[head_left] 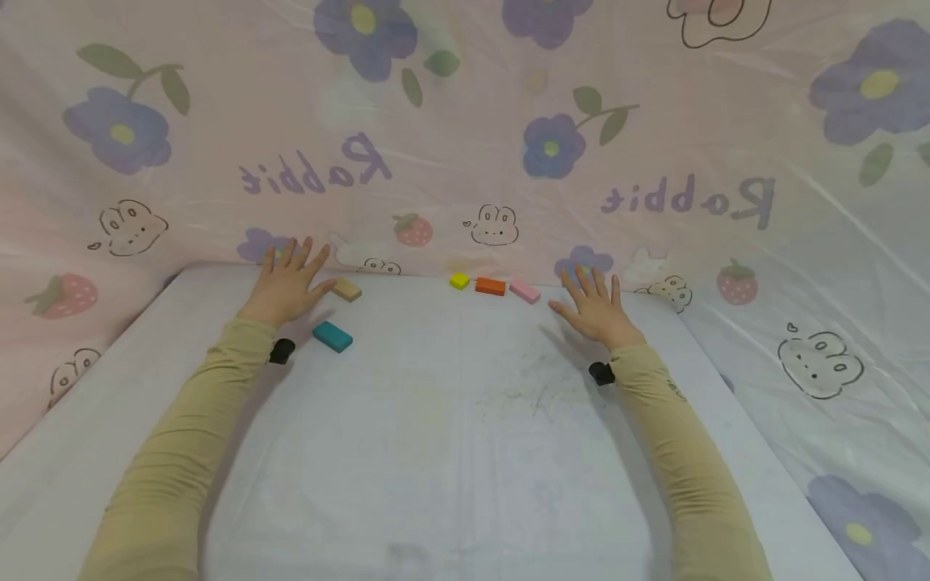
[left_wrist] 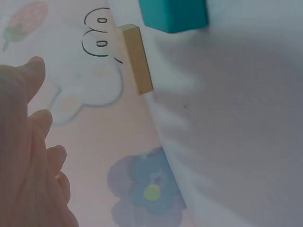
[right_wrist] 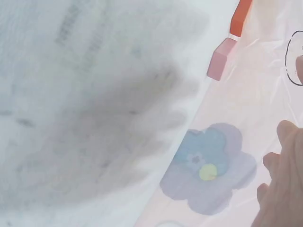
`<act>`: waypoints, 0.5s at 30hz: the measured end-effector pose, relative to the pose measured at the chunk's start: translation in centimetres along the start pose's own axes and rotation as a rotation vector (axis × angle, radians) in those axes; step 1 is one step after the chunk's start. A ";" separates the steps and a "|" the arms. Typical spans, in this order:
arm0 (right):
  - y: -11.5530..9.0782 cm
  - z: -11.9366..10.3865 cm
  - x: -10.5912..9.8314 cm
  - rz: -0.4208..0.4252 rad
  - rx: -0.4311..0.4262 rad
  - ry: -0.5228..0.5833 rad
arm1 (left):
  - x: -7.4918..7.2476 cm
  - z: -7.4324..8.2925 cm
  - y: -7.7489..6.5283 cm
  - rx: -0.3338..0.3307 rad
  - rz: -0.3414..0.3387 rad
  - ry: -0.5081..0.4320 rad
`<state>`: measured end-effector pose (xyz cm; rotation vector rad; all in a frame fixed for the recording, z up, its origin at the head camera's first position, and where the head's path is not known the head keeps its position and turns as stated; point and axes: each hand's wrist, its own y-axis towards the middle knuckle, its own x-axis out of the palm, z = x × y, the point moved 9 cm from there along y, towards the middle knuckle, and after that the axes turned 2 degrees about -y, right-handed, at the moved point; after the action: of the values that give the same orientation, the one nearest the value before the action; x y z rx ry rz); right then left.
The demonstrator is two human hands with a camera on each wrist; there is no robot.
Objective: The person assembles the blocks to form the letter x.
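Note:
My left hand is spread above the far left of the white table, fingers straight and holding nothing. Its thumb overlaps a tan wooden block in the head view. Nearer to me lies a larger teal block; the left wrist view shows its end at the top. At the far right my right hand hovers with fingers spread, nothing in it. Left of its thumb is a pink block, then an orange block and a small yellow block, all along the back edge.
A patterned curtain with flowers and rabbits rises behind the table and along both sides. Dark smudges mark the tabletop right of the middle. A black wrist camera sits under the left wrist, another camera under the right.

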<state>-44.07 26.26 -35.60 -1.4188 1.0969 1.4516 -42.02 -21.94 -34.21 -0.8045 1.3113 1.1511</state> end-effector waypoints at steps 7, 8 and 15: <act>-0.1 -0.2 -0.8 0.018 -0.014 0.022 | -0.5 0.5 0.2 0.017 0.005 0.022; -0.1 -0.3 -1.0 0.019 -0.014 0.021 | -0.7 0.6 0.2 0.019 0.007 0.025; -0.1 -0.8 -2.6 0.059 -0.043 0.054 | -1.9 1.4 0.4 0.043 0.031 -0.011</act>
<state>-43.60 25.59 -32.96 -1.4744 1.1564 1.4944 -41.79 -20.84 -32.10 -0.7485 1.3393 1.1461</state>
